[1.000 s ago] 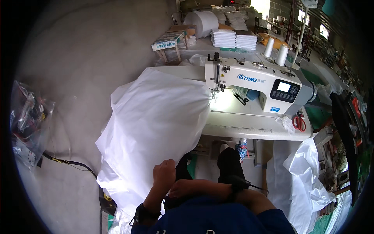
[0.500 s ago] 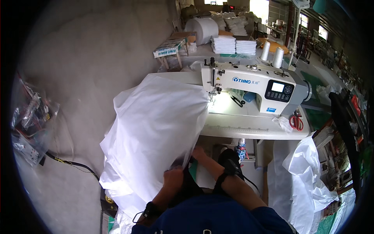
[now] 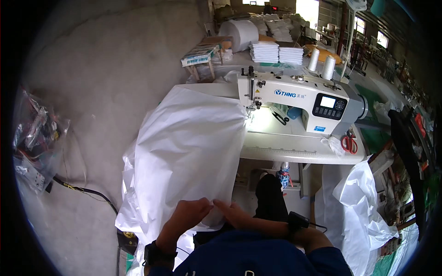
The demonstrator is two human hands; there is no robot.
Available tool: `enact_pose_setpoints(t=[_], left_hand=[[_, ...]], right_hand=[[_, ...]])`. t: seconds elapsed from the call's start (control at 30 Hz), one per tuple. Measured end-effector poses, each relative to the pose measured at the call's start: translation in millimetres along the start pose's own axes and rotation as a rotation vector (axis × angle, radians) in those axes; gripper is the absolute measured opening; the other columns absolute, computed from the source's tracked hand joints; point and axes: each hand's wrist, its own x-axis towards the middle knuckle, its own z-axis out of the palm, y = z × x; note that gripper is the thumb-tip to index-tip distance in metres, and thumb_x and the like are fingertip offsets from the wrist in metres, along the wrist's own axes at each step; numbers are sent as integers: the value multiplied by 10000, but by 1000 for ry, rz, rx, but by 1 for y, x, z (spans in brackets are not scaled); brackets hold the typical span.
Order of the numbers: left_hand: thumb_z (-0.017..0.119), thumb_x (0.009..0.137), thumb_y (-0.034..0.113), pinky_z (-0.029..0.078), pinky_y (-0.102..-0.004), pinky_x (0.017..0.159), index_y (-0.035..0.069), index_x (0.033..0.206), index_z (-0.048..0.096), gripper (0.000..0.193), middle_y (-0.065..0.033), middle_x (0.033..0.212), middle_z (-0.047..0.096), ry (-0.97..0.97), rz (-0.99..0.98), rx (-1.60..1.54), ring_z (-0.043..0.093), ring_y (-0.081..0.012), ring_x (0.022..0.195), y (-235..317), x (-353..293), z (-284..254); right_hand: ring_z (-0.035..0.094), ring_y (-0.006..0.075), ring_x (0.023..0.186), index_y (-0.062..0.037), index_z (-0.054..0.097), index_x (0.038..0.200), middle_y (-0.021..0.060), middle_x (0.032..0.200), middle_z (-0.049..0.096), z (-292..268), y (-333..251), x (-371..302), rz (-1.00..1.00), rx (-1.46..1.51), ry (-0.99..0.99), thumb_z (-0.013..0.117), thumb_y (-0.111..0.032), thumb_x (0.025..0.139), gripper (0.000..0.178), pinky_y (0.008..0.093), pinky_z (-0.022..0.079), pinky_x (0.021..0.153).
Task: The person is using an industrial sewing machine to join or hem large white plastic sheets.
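A large white plastic-like sheet (image 3: 184, 133) hangs from the sewing machine (image 3: 294, 94) over the table's left front edge, down toward my lap. Its upper right corner lies under the lit needle area. My left hand (image 3: 192, 210) is closed in a pinch on the sheet's lower edge. Right beside it, my right hand (image 3: 230, 213) grips the same edge, thumb and fingers together. The two hands almost touch. Part of the sheet's lower end is hidden behind my forearms.
Black scissors (image 3: 280, 118) lie under the machine arm, red-handled scissors (image 3: 350, 144) at the table's right. Thread cones (image 3: 328, 67) stand behind the machine. Folded white stacks (image 3: 264, 53) and a big roll (image 3: 240, 35) are farther back. Crumpled white sheeting (image 3: 361, 202) hangs at right.
Both hands have come up and closer together on the sheet's lower edge, the right one moving down-left relative to the table. The sheet has spread flatter, and my right forearm now lies more level.
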Motion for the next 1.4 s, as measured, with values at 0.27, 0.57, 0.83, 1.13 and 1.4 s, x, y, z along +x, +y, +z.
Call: enact_pose_setpoints(t=[0.27, 0.57, 0.83, 1.13, 1.4], left_hand=[[607, 776, 159, 479, -362, 591, 156, 762, 653, 49, -29, 673, 612, 229, 127, 227, 633, -226, 665, 3, -18, 24], [716, 684, 154, 341, -512, 921, 100, 678, 668, 72, -156, 1198, 533, 350, -77, 419, 465, -346, 1137, 13, -19, 7], [693, 673, 111, 350, -503, 969, 86, 728, 623, 93, -117, 1150, 552, 398, 98, 299, 442, -342, 1165, 17, -15, 10], [685, 662, 200, 425, -430, 876, 106, 931, 609, 295, -57, 996, 583, -49, 641, 66, 548, -244, 982, 30, -10, 34], [623, 791, 152, 451, -400, 734, 97, 911, 603, 133, -52, 833, 586, 586, -38, 563, 585, -237, 810, -37, 14, 23]], right_hand=[[543, 158, 791, -50, 483, 1176, 70, 905, 560, -43, 34, 12, -271, -137, 338, 426, -224, 936, 302, 315, 476, 716], [577, 169, 774, 24, 520, 1102, 97, 896, 600, -63, 46, 23, -480, -329, 324, 456, -158, 910, 272, 302, 473, 693], [607, 208, 720, 6, 556, 1013, 148, 787, 604, -62, 49, 13, -549, -478, 415, 492, -213, 907, 252, 336, 488, 664], [602, 216, 679, 29, 548, 914, 148, 715, 587, -37, 25, -10, -459, -626, 422, 477, -244, 910, 282, 357, 467, 609], [578, 159, 673, 44, 563, 993, 111, 733, 600, -48, 41, -19, -553, -656, 323, 458, -207, 913, 284, 339, 470, 632]])
